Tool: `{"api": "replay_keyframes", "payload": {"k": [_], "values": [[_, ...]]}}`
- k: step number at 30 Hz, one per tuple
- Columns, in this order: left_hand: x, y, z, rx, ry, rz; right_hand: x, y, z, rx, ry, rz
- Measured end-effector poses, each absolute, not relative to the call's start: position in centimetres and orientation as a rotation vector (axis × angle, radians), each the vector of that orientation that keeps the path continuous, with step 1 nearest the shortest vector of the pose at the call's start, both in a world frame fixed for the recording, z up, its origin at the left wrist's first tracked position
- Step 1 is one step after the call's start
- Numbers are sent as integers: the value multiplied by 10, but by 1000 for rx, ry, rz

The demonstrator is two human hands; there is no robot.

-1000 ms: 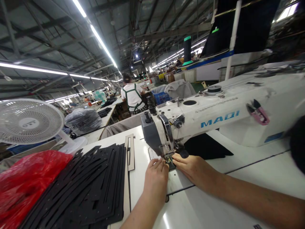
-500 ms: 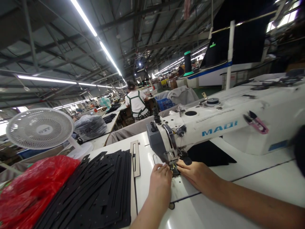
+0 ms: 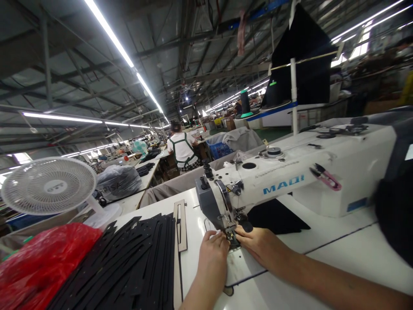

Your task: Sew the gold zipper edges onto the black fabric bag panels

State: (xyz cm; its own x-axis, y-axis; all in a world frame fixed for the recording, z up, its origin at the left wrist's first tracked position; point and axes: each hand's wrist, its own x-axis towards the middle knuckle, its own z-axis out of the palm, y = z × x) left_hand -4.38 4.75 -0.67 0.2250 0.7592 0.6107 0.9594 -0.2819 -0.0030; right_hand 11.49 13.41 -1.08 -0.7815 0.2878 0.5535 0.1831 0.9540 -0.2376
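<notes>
A white sewing machine point(image 3: 284, 183) stands in front of me, its needle and presser foot point(image 3: 231, 234) low over the bed. Just left of the foot is my left hand point(image 3: 214, 254), fingers curled and pressed together. From the right my right hand point(image 3: 258, 245) reaches in, thumb and fingers closed beside the foot. What lies between the fingertips is too small and hidden to make out. Black fabric point(image 3: 277, 216) lies flat under the machine arm, behind my right hand. To the left rests a stack of black cut pieces point(image 3: 138, 262), with slots and small holes.
A pale slotted template point(image 3: 181, 226) lies by the stack. Further left are a red plastic bag point(image 3: 48, 258) and a white fan point(image 3: 53, 186). Pink-handled thread snips point(image 3: 325, 176) sit on the machine's side. A person point(image 3: 183, 148) works ahead, facing away.
My view has turned slightly to the right and tipped up, so the machine and bench appear lower and further left. Both hands stay at the presser foot with little visible change.
</notes>
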Motion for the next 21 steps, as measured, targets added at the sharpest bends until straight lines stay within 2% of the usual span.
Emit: {"api": "replay_keyframes", "payload": {"k": [21], "values": [[-42, 40, -6, -2110, -1659, -744, 119, 129, -9, -359, -2442, 196]]}}
